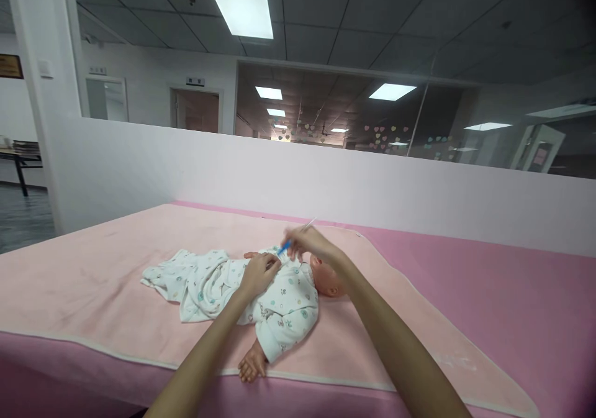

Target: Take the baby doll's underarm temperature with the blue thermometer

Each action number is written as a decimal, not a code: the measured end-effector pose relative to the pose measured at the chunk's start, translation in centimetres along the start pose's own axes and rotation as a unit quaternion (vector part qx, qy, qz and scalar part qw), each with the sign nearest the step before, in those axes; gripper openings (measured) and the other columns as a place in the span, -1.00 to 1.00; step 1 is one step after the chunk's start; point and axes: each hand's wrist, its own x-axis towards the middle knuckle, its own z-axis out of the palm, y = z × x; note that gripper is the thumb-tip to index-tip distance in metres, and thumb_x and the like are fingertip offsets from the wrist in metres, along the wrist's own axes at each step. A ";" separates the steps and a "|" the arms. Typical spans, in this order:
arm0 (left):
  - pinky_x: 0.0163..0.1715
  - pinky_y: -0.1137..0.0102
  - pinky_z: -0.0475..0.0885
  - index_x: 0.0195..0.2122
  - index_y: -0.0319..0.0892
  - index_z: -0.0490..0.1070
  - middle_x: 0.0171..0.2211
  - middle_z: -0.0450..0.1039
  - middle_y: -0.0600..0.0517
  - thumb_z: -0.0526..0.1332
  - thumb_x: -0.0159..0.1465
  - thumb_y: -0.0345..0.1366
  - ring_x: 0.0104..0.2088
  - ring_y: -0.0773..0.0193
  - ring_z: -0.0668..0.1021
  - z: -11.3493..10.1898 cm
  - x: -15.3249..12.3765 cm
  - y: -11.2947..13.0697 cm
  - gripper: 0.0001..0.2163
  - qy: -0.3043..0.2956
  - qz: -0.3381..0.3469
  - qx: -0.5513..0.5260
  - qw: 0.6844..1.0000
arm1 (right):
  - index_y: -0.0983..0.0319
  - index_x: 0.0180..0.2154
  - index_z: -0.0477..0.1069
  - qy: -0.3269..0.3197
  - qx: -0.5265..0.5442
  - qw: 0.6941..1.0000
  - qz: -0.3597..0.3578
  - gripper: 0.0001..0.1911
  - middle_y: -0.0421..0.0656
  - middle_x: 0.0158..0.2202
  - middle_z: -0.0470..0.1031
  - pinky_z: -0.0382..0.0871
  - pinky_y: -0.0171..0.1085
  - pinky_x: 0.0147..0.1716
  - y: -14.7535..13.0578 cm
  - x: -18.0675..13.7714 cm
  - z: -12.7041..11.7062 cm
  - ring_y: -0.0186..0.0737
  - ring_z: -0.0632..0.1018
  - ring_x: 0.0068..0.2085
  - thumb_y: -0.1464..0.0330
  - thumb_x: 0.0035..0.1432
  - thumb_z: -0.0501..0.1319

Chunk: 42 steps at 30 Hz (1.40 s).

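A baby doll in a white printed top and white printed trousers lies on its back, head to the right. My right hand is above its upper chest, slightly blurred, fingers closed round a thin rod with a blue end. The rod's pale, clear end sticks out above the hand. My left hand rests on the doll's chest, fingers bent in and close to the blue tip. What those fingers hold, if anything, is hidden. Part of the doll's face is behind my right hand and forearm.
A peach blanket with a pale edge lies under the doll on a pink padded surface. A low white wall with glass above runs along the back. At the far left stands a table with a stack on it.
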 end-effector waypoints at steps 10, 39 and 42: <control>-0.34 0.39 0.25 -0.40 -0.15 0.42 -0.38 0.45 0.03 -0.02 0.18 -0.23 -0.31 0.24 0.43 -0.1 -0.2 0.3 -0.76 0.018 -0.005 -0.004 1.000 | 0.21 -0.77 0.23 0.084 -0.142 0.984 -0.071 -0.41 -0.33 -0.83 0.25 0.16 -0.48 -0.77 -1.7 -0.8 1.3 -0.51 0.19 -0.78 0.13 0.19 -0.15; -0.27 0.31 0.21 -0.28 -0.18 0.37 -0.36 0.40 -0.02 -0.06 0.26 -0.25 -0.29 0.23 0.40 -0.3 -0.6 2.0 -0.76 0.041 0.223 0.154 0.962 | 0.16 -0.44 0.43 -0.216 -0.574 0.785 -0.090 -0.75 -0.13 -0.50 0.44 0.07 -0.34 -0.55 6.5 -15.0 -4.9 -0.28 0.38 -0.48 0.49 0.04 -0.01; -0.27 0.31 0.21 -0.35 -0.17 0.39 -0.35 0.40 -0.01 -0.06 0.26 -0.23 -0.29 0.24 0.40 0.4 -0.3 2.5 -0.74 0.028 0.207 0.142 0.967 | 0.12 -0.38 0.44 -0.151 -0.571 0.803 -0.086 -0.72 -0.14 -0.48 0.44 0.13 -0.34 -0.52 8.2 -16.7 -5.9 -0.27 0.42 -0.43 0.54 -0.06 0.06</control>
